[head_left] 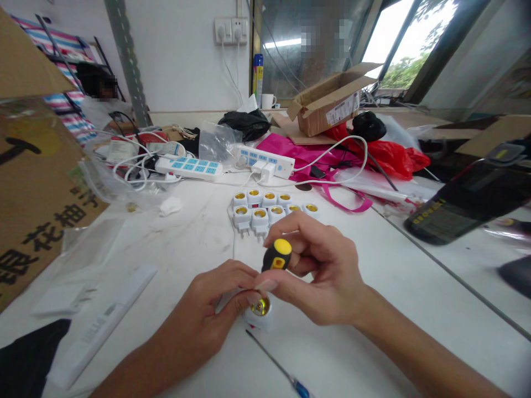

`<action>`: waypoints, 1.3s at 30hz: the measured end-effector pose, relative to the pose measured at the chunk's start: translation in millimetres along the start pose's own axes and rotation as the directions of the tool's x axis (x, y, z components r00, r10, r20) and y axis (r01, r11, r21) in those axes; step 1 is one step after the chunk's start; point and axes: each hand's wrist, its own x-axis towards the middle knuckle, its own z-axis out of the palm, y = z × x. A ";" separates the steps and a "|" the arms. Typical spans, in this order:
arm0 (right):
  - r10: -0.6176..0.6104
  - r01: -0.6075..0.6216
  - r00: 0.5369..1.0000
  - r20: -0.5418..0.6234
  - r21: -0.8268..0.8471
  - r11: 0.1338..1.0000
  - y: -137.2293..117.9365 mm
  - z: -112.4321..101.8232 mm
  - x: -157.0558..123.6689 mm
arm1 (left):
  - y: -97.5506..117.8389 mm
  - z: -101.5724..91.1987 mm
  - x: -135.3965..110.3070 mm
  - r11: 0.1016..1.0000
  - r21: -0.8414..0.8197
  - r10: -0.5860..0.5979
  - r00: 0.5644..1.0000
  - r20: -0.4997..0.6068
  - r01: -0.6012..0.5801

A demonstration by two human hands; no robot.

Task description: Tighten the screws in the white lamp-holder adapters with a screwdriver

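From the head view, I register the following configuration. The left hand (209, 301) is clamped on a white lamp-socket adapter (256, 319), with thumb and fingers closed around its body. The adapter's brass-lined socket (261, 306) faces upward and is partly covered by the hands. The right hand (326, 273) is clamped on a screwdriver with a black-and-yellow handle (276, 255), held between the thumb and curled fingers (305, 243).

Reference point for all positions: the white lamp-socket adapter. The screwdriver lies directly above it and slightly farther from the camera. Its long axis is tilted, with the yellow butt up and to the right and the lower end pointing down toward the socket. The shaft and tip are hidden by the fingers, so I cannot confirm whether the tip touches the adapter. The two hands meet over the adapter, and the right thumb lies across the left fingertips.

A blue-handled screwdriver (274, 360) lies on the white table (186, 243) just in front of the adapter and to its right, with its tip pointing toward it. A cluster of matching white adapters (265, 207) stands beyond the hands. Two white power strips (188, 168) lie farther back.
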 end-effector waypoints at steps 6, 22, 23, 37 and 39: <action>-0.037 0.037 0.999 0.016 -0.019 0.999 -7.8 1.6 -0.8 | 1.0 -0.5 0.3 1.000 0.000 -0.017 1.000 0.019 0.017; -0.002 0.003 1.000 -0.009 0.107 0.994 -5.9 10.0 -2.1 | 1.9 -0.1 -0.5 1.000 -0.018 -0.004 1.000 -0.029 0.004; 0.020 -0.018 1.000 -0.020 0.138 0.990 -4.1 11.5 -2.3 | 1.0 0.0 -1.0 1.000 0.000 0.012 0.999 -0.040 -0.012; 0.197 -0.196 0.980 0.026 0.285 0.938 -5.8 12.7 -3.6 | 4.2 -4.0 -3.4 1.000 0.004 -0.003 1.000 0.029 0.003; 0.215 -0.213 0.976 0.026 0.302 0.929 -3.6 13.3 -3.6 | 2.7 -4.6 -5.9 0.999 0.046 -0.005 0.999 0.039 0.003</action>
